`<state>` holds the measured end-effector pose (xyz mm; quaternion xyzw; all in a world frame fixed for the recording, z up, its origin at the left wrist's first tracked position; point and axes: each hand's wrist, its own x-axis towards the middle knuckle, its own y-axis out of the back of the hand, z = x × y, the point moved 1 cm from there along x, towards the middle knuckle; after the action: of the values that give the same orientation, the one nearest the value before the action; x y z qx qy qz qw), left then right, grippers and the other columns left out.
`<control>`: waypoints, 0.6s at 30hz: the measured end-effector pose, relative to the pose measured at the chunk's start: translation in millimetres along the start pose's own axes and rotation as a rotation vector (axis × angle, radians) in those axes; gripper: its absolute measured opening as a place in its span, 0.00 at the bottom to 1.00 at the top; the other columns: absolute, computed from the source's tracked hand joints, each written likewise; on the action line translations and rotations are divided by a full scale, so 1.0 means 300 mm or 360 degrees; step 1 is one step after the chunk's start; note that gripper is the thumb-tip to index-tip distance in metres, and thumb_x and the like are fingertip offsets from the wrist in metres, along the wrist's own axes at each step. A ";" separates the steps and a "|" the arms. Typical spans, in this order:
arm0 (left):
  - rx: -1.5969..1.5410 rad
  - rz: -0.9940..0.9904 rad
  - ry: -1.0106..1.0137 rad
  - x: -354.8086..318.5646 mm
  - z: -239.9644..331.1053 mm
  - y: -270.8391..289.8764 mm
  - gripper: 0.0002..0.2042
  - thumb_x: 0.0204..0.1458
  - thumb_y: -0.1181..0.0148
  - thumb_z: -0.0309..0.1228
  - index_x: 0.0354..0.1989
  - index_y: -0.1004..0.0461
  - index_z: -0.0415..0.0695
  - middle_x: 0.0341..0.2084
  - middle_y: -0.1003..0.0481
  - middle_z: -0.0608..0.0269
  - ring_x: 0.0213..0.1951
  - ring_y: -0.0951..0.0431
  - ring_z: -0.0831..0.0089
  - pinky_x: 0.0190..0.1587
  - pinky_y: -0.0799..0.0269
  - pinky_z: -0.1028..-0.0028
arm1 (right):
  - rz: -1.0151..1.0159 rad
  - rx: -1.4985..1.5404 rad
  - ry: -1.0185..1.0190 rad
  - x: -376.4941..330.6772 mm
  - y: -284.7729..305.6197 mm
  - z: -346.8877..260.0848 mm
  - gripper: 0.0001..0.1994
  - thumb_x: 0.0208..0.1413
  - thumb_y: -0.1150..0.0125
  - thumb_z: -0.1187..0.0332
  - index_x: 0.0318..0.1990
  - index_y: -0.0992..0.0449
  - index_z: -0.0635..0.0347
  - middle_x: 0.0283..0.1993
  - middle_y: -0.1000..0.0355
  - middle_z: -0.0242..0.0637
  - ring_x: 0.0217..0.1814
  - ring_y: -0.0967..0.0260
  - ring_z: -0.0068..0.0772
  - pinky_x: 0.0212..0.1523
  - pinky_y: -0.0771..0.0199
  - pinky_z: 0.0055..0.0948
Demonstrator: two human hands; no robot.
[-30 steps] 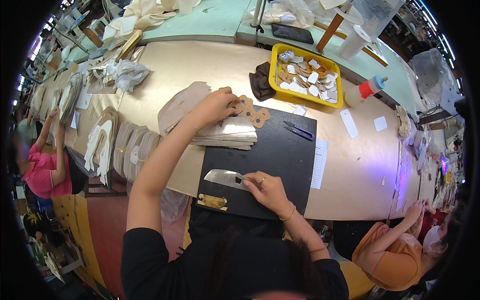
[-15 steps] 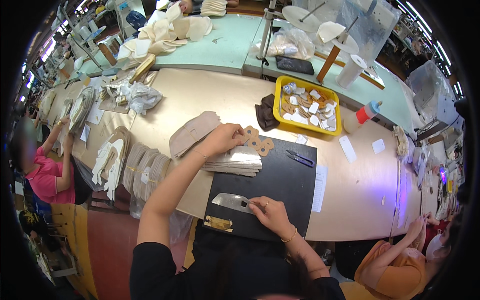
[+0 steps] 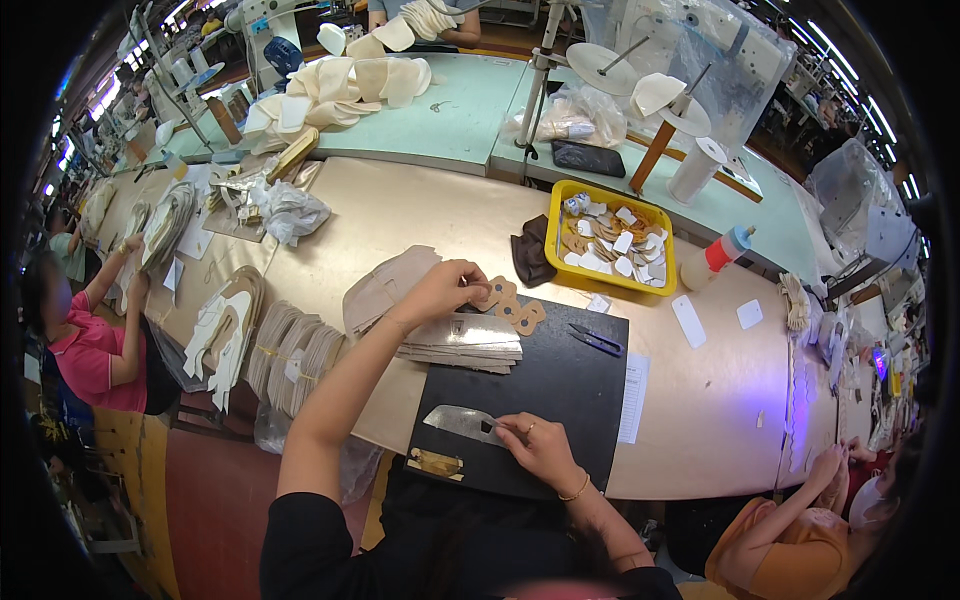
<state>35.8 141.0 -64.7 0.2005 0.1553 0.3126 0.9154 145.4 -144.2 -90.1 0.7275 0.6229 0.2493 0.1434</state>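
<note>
My left hand is closed in a pinch at the left edge of the small tan cut-outs with round holes; whether one is between the fingertips is hidden. Under its wrist lies a fanned stack of greyish-beige flat pieces, shiny on top. Another beige stack sits just behind my left forearm. My right hand pinches the right end of a flat metal plate with a rounded outline and a small hole. The plate lies low over the black board, left of that hand.
Purple-handled thread snips lie on the board's right side. A yellow basket of small pieces stands behind, beside a red-banded bottle. Tied bundles of cut pieces are at left. People sit at both sides.
The whole view has shifted slightly downward at the table. My left hand stays by the tan cut-outs, and my right hand still holds the metal plate in nearly the same place.
</note>
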 end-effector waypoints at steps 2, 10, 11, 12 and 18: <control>-0.0073 0.0056 -0.0007 -0.013 0.015 0.000 0.11 0.57 0.34 0.30 0.44 0.20 0.36 0.31 0.19 0.64 0.34 0.23 0.79 0.40 0.26 0.76 | -0.0015 0.0005 0.0011 0.001 0.007 -0.005 0.09 0.60 0.34 0.66 0.44 0.17 0.60 0.34 0.20 0.39 0.26 0.23 0.35 0.29 0.24 0.27; -0.0502 -0.0082 -0.0094 -0.109 0.065 -0.044 0.13 0.60 0.34 0.33 0.49 0.21 0.38 0.32 0.22 0.71 0.34 0.26 0.86 0.35 0.31 0.81 | -0.0049 -0.0196 -0.0008 -0.001 0.055 -0.032 0.10 0.60 0.34 0.63 0.44 0.17 0.57 0.35 0.20 0.36 0.29 0.23 0.36 0.32 0.24 0.30; -0.0617 -0.0123 -0.0060 -0.121 0.068 -0.054 0.14 0.60 0.34 0.33 0.49 0.21 0.38 0.32 0.22 0.71 0.33 0.27 0.86 0.35 0.32 0.82 | -0.0048 -0.0244 -0.0012 0.002 0.062 -0.035 0.11 0.60 0.33 0.62 0.45 0.17 0.56 0.35 0.20 0.36 0.30 0.23 0.36 0.33 0.24 0.30; -0.0661 -0.0139 -0.0063 -0.130 0.072 -0.061 0.14 0.60 0.34 0.33 0.50 0.21 0.39 0.32 0.22 0.71 0.33 0.26 0.85 0.35 0.31 0.81 | -0.0078 -0.0374 0.0040 0.009 0.072 -0.039 0.11 0.59 0.33 0.61 0.45 0.17 0.55 0.35 0.20 0.35 0.30 0.24 0.36 0.36 0.26 0.31; -0.0742 -0.0167 0.0011 -0.188 0.087 -0.090 0.15 0.60 0.34 0.35 0.51 0.21 0.40 0.33 0.22 0.71 0.33 0.26 0.84 0.36 0.29 0.80 | -0.0089 -0.0508 0.0297 0.034 0.173 -0.122 0.19 0.56 0.31 0.55 0.52 0.18 0.54 0.31 0.22 0.32 0.33 0.29 0.36 0.45 0.33 0.38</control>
<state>17.4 78.6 -45.5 -0.0257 0.0924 0.2926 0.9514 170.0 -147.4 -30.7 0.6515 0.6062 0.4074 0.2054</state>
